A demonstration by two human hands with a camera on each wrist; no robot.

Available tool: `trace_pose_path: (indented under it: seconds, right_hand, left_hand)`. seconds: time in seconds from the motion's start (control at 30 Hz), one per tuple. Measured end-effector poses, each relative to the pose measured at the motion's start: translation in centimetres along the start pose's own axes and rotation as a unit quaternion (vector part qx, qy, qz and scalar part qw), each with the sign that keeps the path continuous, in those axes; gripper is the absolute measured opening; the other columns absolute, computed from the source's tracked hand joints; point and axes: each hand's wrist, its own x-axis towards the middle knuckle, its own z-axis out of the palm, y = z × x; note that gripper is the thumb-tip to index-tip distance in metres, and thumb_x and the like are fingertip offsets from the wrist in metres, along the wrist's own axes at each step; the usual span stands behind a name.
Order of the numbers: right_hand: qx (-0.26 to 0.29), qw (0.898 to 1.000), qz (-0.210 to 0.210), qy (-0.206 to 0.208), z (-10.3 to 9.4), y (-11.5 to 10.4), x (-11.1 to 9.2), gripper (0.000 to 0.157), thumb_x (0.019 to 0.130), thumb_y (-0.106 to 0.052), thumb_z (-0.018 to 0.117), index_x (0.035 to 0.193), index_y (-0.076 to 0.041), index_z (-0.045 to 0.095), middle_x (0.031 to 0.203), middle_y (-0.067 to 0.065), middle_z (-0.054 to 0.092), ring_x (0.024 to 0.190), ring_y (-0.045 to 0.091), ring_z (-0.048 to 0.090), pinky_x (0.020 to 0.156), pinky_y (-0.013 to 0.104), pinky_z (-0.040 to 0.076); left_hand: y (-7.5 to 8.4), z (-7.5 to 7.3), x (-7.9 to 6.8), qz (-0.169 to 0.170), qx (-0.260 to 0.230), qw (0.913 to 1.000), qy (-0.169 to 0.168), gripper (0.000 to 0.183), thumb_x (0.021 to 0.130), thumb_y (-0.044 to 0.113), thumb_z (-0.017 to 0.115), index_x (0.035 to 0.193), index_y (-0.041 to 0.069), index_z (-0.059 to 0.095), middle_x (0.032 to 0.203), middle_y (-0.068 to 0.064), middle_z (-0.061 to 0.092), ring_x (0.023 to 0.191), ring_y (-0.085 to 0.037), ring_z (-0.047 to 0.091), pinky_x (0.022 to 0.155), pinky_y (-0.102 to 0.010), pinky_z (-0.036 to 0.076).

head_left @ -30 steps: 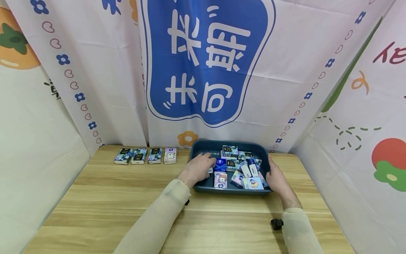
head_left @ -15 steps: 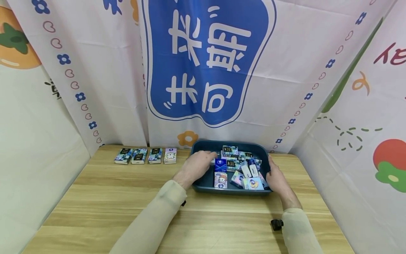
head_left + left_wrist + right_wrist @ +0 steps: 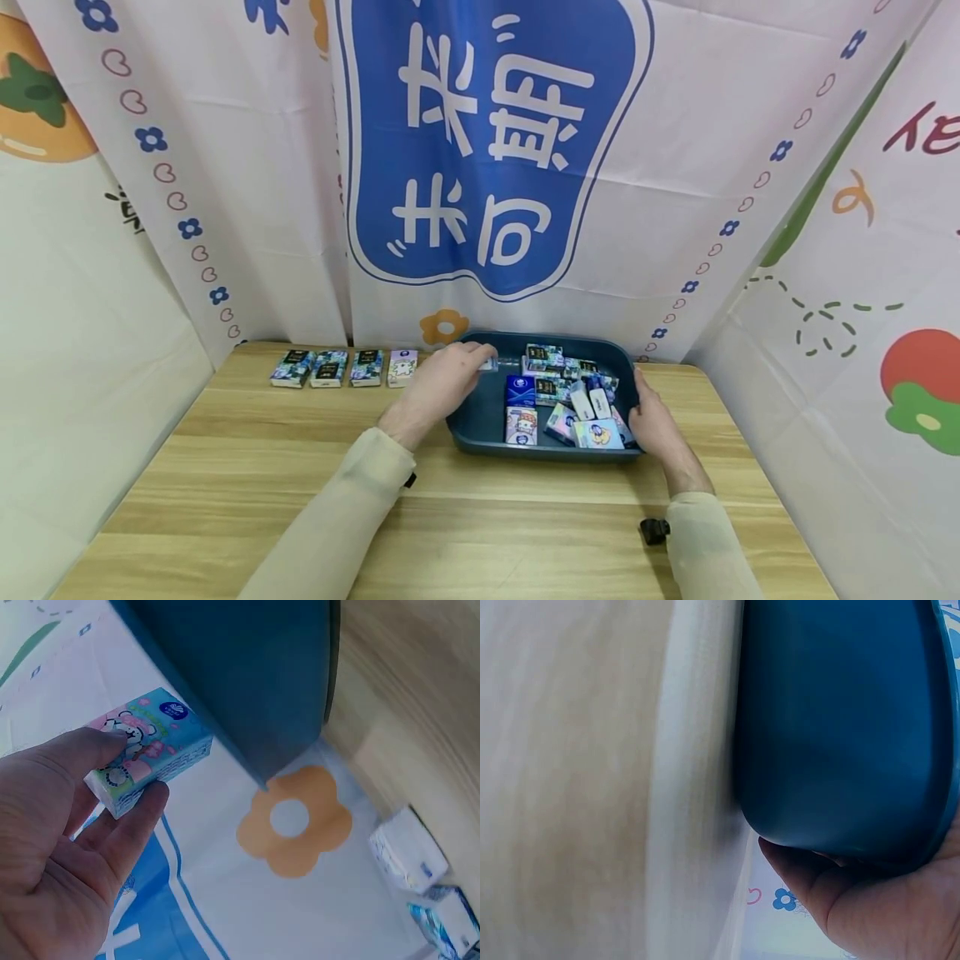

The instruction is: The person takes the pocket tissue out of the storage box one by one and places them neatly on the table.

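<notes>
My left hand (image 3: 438,382) is over the tray's left rim and grips a small tissue pack (image 3: 489,364). In the left wrist view the pack (image 3: 161,731) is light blue with a cartoon bear, pinched between thumb and fingers beside the tray's outer wall. The dark teal tray (image 3: 480,421) stands on the table with several tissue packs in it, among them a blue one (image 3: 521,390) and a pink cartoon one (image 3: 521,426). My right hand (image 3: 654,421) holds the tray's right end; the right wrist view shows its fingers against the outer wall (image 3: 840,735).
Left of the tray, several tissue packs lie in a row near the table's back edge: dark floral ones (image 3: 367,367) and a lilac cartoon one (image 3: 402,368). A printed curtain (image 3: 285,208) hangs right behind the wooden table (image 3: 300,458).
My left hand has lifted the pack out of the tray's left part and moved left and back to over the rim. The right hand and the tray stay in place.
</notes>
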Motion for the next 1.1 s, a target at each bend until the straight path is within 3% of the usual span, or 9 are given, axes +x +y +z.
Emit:
trace_pose_path:
  seconds: [0.5, 0.8, 1.1]
  right_hand:
    - [0.001, 1.0, -0.001, 0.002, -0.1, 0.0, 0.0, 0.082, 0.114, 0.006, 0.033, 0.186, 0.001, -0.005, 0.194, 0.035, 0.002, 0.181, 0.059, 0.008, 0.149, 0.072, 0.012]
    - [-0.002, 1.0, -0.001, 0.003, -0.1, 0.0, -0.1, 0.081, 0.114, 0.006, 0.034, 0.186, 0.001, -0.004, 0.194, 0.034, 0.003, 0.181, 0.059, 0.01, 0.149, 0.072, 0.013]
    - [-0.005, 1.0, -0.004, 0.007, 0.0, 0.3, 0.2, 0.081, 0.113, 0.007, 0.034, 0.185, 0.003, -0.002, 0.194, 0.035, 0.005, 0.181, 0.059, 0.011, 0.149, 0.072, 0.014]
  left_hand:
    - [-3.2, -2.7, -3.0, -0.017, 0.004, 0.999, 0.04, 0.036, 0.114, 0.009, 0.078, 0.149, 0.012, 0.073, 0.148, -0.011, 0.082, 0.132, -0.033, 0.082, 0.115, -0.051, 0.07]
    - [-5.9, -3.3, -5.4, 0.0, 0.003, 0.9962, 0.087, 0.037, 0.109, -0.001, 0.081, 0.144, 0.009, 0.075, 0.136, -0.013, 0.086, 0.122, -0.036, 0.085, 0.105, -0.054, 0.073]
    - [-8.7, -4.0, -7.8, 0.006, 0.003, 0.9948, 0.101, 0.039, 0.106, -0.009, 0.077, 0.143, 0.003, 0.075, 0.138, -0.018, 0.085, 0.124, -0.041, 0.084, 0.107, -0.058, 0.071]
